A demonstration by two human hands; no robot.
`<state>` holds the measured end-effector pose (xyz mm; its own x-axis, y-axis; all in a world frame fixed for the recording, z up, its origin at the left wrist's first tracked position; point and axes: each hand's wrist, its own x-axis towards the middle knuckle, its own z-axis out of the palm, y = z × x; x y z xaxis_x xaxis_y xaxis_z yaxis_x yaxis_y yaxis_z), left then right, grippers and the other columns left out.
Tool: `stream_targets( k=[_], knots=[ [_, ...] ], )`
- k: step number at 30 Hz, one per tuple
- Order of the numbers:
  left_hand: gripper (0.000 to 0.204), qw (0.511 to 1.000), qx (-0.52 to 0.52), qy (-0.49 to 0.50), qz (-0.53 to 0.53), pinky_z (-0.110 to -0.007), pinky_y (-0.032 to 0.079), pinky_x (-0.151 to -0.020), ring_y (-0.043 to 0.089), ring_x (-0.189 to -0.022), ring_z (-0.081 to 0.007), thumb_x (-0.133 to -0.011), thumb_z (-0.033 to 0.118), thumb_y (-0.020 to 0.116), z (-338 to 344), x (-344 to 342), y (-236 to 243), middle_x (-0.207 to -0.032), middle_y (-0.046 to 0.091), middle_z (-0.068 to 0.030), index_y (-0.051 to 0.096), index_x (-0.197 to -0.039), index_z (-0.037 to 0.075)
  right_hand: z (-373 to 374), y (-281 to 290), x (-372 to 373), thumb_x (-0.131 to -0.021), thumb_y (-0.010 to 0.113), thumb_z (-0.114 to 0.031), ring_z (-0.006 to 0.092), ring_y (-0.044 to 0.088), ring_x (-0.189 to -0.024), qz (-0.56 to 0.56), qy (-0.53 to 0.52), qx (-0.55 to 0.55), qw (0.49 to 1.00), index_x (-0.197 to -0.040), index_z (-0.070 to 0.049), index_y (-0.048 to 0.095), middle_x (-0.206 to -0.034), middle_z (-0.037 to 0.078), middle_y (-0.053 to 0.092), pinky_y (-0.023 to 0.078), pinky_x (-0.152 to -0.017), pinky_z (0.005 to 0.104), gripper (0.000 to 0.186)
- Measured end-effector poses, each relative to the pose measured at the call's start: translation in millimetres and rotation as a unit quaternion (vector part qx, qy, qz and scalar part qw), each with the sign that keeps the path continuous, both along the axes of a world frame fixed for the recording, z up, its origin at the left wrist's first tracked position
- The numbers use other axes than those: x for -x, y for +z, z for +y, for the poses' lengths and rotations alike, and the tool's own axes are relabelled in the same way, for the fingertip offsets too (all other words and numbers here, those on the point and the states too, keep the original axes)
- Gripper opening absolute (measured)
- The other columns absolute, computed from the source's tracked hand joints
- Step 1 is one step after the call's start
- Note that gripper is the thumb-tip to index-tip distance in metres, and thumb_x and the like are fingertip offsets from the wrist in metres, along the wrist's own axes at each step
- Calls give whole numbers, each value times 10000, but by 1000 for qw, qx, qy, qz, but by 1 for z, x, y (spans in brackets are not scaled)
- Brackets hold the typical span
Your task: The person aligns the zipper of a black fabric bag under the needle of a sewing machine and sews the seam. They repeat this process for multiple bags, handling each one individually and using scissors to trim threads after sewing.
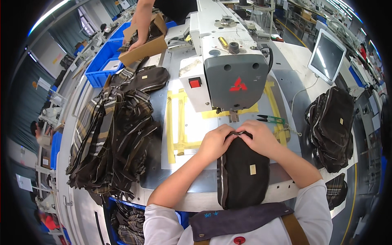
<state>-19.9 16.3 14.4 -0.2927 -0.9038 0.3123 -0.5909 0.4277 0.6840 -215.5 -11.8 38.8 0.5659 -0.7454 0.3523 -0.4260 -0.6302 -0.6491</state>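
A dark fabric pouch piece [245,179] with a zipper down its left edge and a small tan label lies in front of me, its near end against my body. My left hand [216,141] and my right hand [259,139] meet at its far end, each pinching the edge between thumb and fingers. Just beyond them stands the presser foot [233,117] of a large sewing machine [234,81]; the fabric is not under it. Green-handled thread snips [271,119] lie to the right of the foot, beside my right hand.
Plaid and dark zippered pieces [118,134] are heaped at left; a stack of dark pouches [332,122] sits at right. Yellow tape [170,134] frames the machine bed. Behind are a tablet screen [326,56], a blue bin [98,75] and another person's arm [141,24] in a cardboard box [143,51].
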Motion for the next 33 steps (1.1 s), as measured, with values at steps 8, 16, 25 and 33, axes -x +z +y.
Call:
stream_targets(
  k=[8,16,25,33],
  knots=[
    [166,984,162,54,55,-330,541,-629,655,-733,-264,-764,3,727,9,10,-5,-910,649,-79,661,-905,57,-13,-11,5,-896,643,-183,148,600,-745,-103,-68,-289,949,-947,8,675,-821,88,667,472,-691,300,200],
    [80,992,-13,11,123,-305,482,-696,596,-733,-229,-863,71,648,4,0,2,-828,575,-84,677,-911,13,-30,-26,4,-884,662,-217,191,592,-773,-112,-1,-178,978,-931,-3,662,-840,91,651,461,-712,315,219],
    [112,937,-240,34,252,-217,492,-694,598,-725,-64,-910,97,657,-8,-6,-3,-811,667,-21,671,-942,-9,-36,-30,6,-862,686,-163,144,587,-800,-102,61,-164,979,-895,-23,655,-844,38,651,453,-739,279,146],
    [66,937,-262,14,230,-180,463,-684,562,-746,-33,-917,62,628,-9,-7,-6,-850,631,16,637,-937,0,-33,-28,4,-851,692,-136,153,594,-826,-133,59,-259,955,-892,-37,658,-909,41,648,466,-770,277,112]
  ],
)
